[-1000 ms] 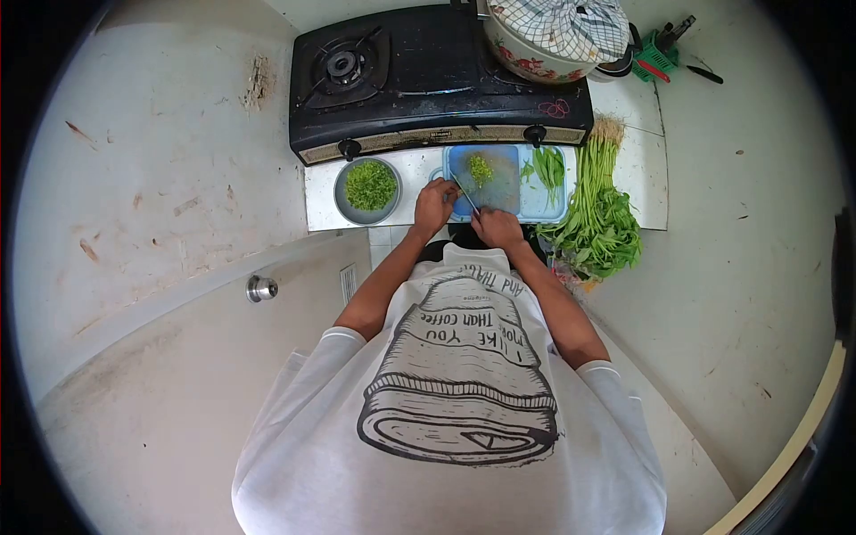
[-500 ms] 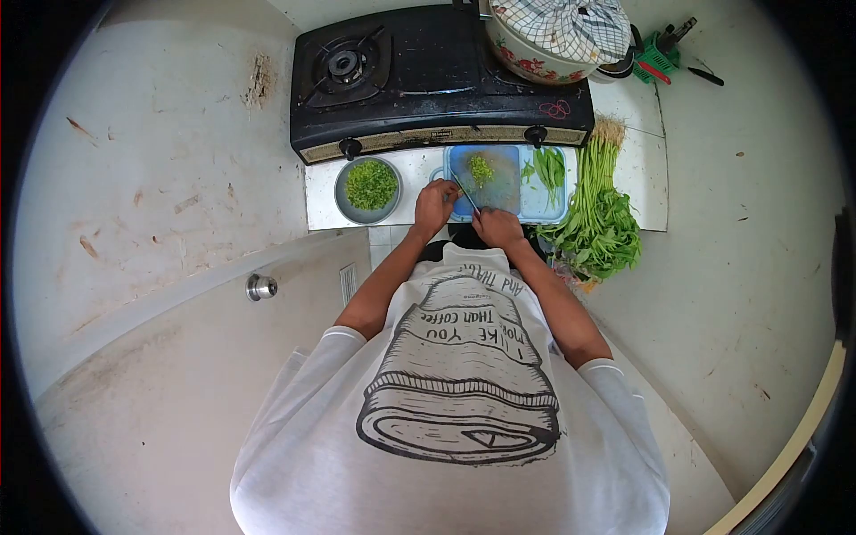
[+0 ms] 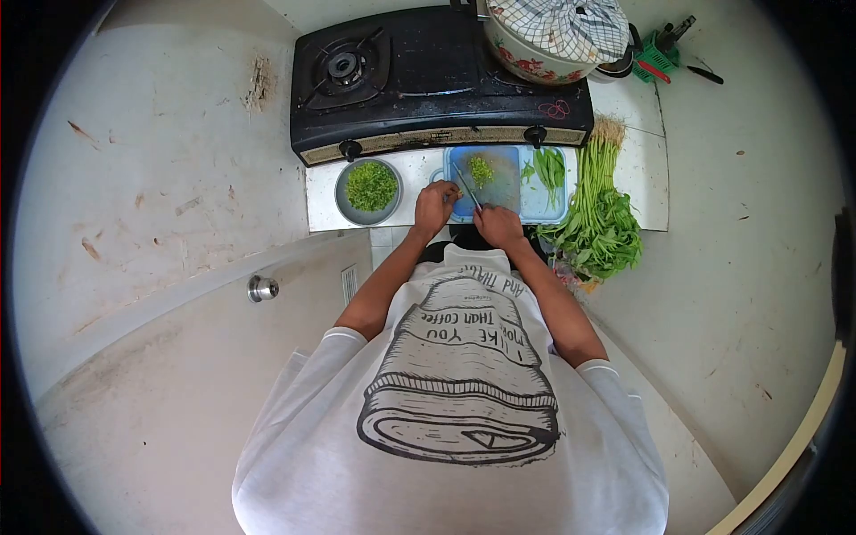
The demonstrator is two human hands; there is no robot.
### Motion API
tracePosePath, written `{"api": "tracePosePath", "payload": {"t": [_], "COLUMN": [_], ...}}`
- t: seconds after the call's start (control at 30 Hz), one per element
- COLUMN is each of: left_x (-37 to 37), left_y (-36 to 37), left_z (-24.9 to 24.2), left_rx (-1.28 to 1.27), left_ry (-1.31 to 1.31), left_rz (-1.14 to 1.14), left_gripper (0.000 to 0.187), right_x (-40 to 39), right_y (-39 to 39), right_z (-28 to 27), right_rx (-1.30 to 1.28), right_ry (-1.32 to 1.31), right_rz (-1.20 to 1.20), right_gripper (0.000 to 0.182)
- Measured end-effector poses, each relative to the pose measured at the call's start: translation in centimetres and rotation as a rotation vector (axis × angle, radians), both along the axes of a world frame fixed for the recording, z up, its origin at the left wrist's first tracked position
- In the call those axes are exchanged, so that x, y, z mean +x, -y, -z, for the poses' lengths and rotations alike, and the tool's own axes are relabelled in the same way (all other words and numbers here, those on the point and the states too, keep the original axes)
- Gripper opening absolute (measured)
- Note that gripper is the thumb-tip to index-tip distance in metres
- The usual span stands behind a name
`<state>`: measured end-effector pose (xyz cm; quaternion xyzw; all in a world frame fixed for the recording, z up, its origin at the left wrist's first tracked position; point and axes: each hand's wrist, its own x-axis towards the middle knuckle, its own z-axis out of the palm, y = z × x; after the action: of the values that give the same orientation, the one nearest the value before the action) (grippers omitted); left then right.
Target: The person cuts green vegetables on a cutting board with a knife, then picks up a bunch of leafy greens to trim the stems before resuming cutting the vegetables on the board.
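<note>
In the head view, my right hand (image 3: pixel 497 225) is closed around the handle of a knife (image 3: pixel 468 188). Its thin blade slants up and left over a blue cutting board (image 3: pixel 510 201). My left hand (image 3: pixel 434 208) is at the board's left edge, fingers pinched together close to the blade; what they hold is too small to name. A small heap of chopped greens (image 3: pixel 481 170) lies on the board just beyond the blade. Several loose green leaves (image 3: pixel 549 172) rest at the board's right side.
Left of the board stands a grey bowl (image 3: pixel 344 207) of chopped greens. A large bunch of leafy greens (image 3: pixel 599 201) lies to the right, partly over the counter edge. Behind is a black gas stove (image 3: pixel 437 71) with a cloth-covered pot (image 3: pixel 535 67). A green basket (image 3: pixel 657 62) holds utensils.
The knife blade has shifted slightly and points a little more upright, a bit apart from the left fingers. Both hands stay in nearly the same place.
</note>
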<state>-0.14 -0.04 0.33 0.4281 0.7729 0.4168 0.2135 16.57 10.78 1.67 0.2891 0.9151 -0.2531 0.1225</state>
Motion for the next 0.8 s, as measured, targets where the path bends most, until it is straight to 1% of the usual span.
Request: {"api": "tracePosePath", "payload": {"t": [0.07,0.27,0.47,0.57,0.67,0.8], "left_x": [0.0,0.1,0.0,0.2,0.2,0.1], "left_y": [-0.1,0.0,0.0,0.0,0.2,0.4], "left_z": [-0.2,0.1,0.3,0.0,1.2,1.1], "left_rx": [0.014,0.012,-0.035,-0.041,-0.004,0.041], "left_ry": [0.005,-0.013,-0.053,0.039,0.017,-0.014], "left_rz": [0.006,0.000,-0.007,-0.016,-0.005,0.025], "left_gripper": [0.009,0.009,0.008,0.009,0.012,0.013], "right_x": [0.1,0.4,0.5,0.5,0.5,0.4], "right_y": [-0.3,0.1,0.2,0.3,0.2,0.2], "right_z": [0.5,-0.2,0.5,1.2,1.3,0.7], "right_rx": [-0.005,-0.014,-0.010,-0.005,0.010,0.006], "right_ry": [-0.003,-0.035,-0.063,-0.069,-0.077,-0.070], "right_rz": [0.028,-0.037,-0.053,-0.035,-0.049,-0.049], "right_gripper": [0.046,0.047,0.047,0.047,0.047,0.048]}}
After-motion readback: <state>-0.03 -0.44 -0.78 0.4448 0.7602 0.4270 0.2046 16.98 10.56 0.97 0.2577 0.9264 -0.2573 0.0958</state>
